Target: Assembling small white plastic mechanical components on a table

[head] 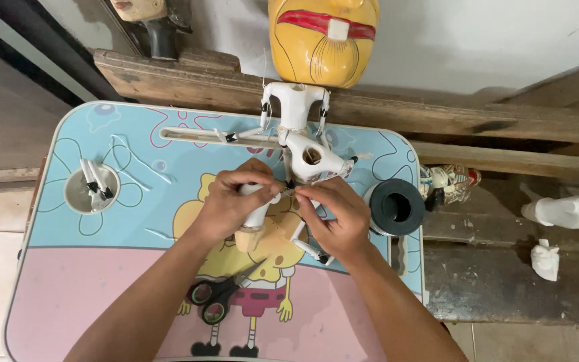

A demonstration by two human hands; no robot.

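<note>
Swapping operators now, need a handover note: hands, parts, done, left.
Left hand: closed around a white puppet limb with a tan end.
Right hand: fingers pinching at the joint beside the white puppet torso, which lies on the small cartoon table.
Scissors lie near the table's front; black spool at its right edge; spare white pieces in the cup recess.
Done: upper arms hang on the torso.
Left: the held limb is not visibly secured.

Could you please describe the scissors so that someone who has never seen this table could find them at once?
Start at the small cartoon-printed table and look at its pink near half, just below the left hand. The scissors lie flat there, untouched, between the forearms. Their black ring handles set them apart from the white puppet parts higher up.
</note>
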